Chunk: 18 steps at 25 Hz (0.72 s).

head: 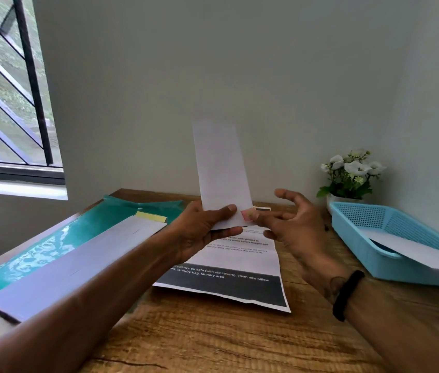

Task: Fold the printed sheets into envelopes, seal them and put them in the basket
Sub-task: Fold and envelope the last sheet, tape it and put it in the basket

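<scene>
The person is somewhere in the middle of the job. The left hand [207,230] pinches the bottom end of a folded sheet [221,170], thumb across its front and fingers behind, and holds it upright above the printed sheet [229,270] that lies flat on the wooden table [213,340]. The right hand [293,224] sits just beside that lower end with its fingers spread and loosely bent; a fingertip seems to press a small pinkish sticker [248,215] against the paper's edge, though I cannot tell whether it truly grips anything. I take this for the sealing step on this envelope.

To the right of the printed sheet stands the blue basket [401,254], and a white folded piece [422,251] already lies in it, hanging over the near rim, so at least one envelope looks done. To the left of the printed sheet, another long folded white piece [78,262] rests on a green folder [51,238], with a yellow strip [151,216] at its far end; it appears to be waiting for the basket. The flat printed sheet itself has yet to be folded.

On its dark band I can read white letters: "pillows on sofa (with old covers), clean new pillow" and, below, "laundry bag, laundry area". Higher up, "pillow covers bagged and" is barely legible; the rest is too blurred.
</scene>
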Motion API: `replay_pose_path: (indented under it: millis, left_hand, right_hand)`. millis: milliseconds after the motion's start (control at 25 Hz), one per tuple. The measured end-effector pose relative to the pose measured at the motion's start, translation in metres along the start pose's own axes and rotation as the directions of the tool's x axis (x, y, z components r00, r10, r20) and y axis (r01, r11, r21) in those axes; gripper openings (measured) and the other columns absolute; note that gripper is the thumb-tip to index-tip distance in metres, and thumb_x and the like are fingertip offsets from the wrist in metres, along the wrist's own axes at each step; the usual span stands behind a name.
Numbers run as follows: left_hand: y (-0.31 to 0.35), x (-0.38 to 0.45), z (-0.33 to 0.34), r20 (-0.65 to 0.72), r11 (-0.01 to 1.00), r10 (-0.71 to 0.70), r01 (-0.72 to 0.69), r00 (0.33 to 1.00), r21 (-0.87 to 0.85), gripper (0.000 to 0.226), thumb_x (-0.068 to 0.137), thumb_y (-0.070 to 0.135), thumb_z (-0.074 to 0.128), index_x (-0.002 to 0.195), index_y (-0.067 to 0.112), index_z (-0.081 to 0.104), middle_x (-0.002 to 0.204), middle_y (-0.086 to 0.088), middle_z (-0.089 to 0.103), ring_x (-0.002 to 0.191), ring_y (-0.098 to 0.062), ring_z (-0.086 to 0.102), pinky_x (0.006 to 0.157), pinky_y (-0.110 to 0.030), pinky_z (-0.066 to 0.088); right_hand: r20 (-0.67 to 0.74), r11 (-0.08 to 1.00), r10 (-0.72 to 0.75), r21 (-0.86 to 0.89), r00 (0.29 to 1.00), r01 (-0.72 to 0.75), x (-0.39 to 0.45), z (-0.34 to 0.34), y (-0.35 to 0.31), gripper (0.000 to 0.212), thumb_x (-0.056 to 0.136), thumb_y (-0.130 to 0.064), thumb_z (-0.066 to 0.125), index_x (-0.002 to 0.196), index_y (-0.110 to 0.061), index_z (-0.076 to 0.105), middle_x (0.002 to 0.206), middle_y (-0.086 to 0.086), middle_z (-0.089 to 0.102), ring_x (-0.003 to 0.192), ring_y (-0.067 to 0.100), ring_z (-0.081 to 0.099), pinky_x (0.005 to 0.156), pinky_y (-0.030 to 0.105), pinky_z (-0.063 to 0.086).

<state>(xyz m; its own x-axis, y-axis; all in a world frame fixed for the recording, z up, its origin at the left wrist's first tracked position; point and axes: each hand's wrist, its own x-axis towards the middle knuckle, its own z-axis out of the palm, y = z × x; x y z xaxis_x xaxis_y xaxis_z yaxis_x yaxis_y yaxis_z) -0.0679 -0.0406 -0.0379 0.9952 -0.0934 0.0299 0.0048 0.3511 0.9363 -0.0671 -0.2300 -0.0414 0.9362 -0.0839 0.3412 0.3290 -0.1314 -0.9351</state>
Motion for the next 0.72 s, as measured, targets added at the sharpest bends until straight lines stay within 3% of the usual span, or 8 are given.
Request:
replay_pose_path:
  millis: [120, 240, 360, 440, 600, 720]
  left_hand:
    - [-0.004, 0.005, -0.001, -0.012, 0.999, 0.028, -0.028, 1.0, -0.017, 0.038, 0.097, 0.004, 0.064, 0.134, -0.001, 0.056, 0.133, -0.021, 0.064, 0.11, -0.035, 0.07, 0.071, -0.035, 0.067]
    - [-0.009, 0.009, -0.001, -0.02, 0.998, 0.047, -0.047, 0.999, -0.047, 0.039, 0.098, 0.008, 0.064, 0.135, 0.001, 0.055, 0.129, -0.019, 0.065, 0.11, -0.035, 0.071, 0.071, -0.036, 0.067]
    - [-0.013, 0.012, 0.0, -0.012, 0.997, 0.073, -0.073, 0.997, -0.024, 0.044, 0.093, 0.013, 0.071, 0.134, 0.005, 0.056, 0.129, -0.017, 0.067, 0.111, -0.034, 0.072, 0.075, -0.036, 0.066]
    - [-0.015, 0.013, -0.001, 0.018, 0.994, 0.099, -0.099, 0.995, 0.041, 0.058, 0.083, 0.014, 0.08, 0.135, 0.004, 0.057, 0.13, -0.018, 0.069, 0.113, -0.034, 0.072, 0.083, -0.038, 0.065]
    - [-0.018, 0.013, -0.003, 0.048, 0.989, 0.126, -0.129, 0.991, 0.074, 0.068, 0.07, 0.01, 0.085, 0.132, -0.001, 0.06, 0.122, -0.019, 0.074, 0.108, -0.032, 0.075, 0.087, -0.037, 0.064]
    - [-0.019, 0.013, -0.004, 0.037, 0.989, 0.126, -0.129, 0.991, 0.076, 0.065, 0.072, 0.008, 0.083, 0.132, -0.001, 0.06, 0.121, -0.018, 0.074, 0.106, -0.031, 0.076, 0.084, -0.035, 0.065]
  right_hand:
    - [-0.014, 0.998, -0.042, -0.047, 0.999, 0.041, -0.003, 0.002, 0.003, 0.082, 0.065, -0.033, 0.096, 0.137, -0.02, 0.058, 0.097, -0.009, 0.077, 0.088, 0.009, 0.078, 0.08, 0.039, 0.067]
    - [-0.066, 0.995, -0.071, -0.076, 0.995, 0.066, -0.005, 0.004, 0.008, 0.076, 0.068, -0.031, 0.096, 0.133, -0.016, 0.061, 0.107, 0.001, 0.078, 0.092, 0.016, 0.078, 0.081, 0.043, 0.067]
    - [-0.109, 0.991, -0.09, -0.111, 0.99, 0.078, -0.008, 0.006, 0.01, 0.071, 0.068, -0.036, 0.095, 0.129, -0.017, 0.064, 0.088, -0.016, 0.072, 0.091, 0.013, 0.078, 0.083, 0.044, 0.066]
    - [-0.118, 0.986, -0.107, -0.139, 0.987, 0.091, -0.009, 0.007, 0.011, 0.069, 0.07, -0.038, 0.093, 0.129, -0.018, 0.063, 0.086, -0.019, 0.071, 0.09, 0.013, 0.078, 0.084, 0.044, 0.066]
    - [-0.118, 0.976, -0.141, -0.186, 0.983, 0.118, -0.01, 0.008, 0.014, 0.066, 0.074, -0.04, 0.091, 0.13, -0.018, 0.064, 0.101, -0.002, 0.081, 0.087, 0.013, 0.079, 0.084, 0.041, 0.066]
    - [-0.126, 0.969, -0.161, -0.209, 0.979, 0.133, -0.011, 0.008, 0.013, 0.061, 0.077, -0.039, 0.09, 0.129, -0.02, 0.064, 0.105, 0.001, 0.082, 0.088, 0.011, 0.078, 0.083, 0.038, 0.066]
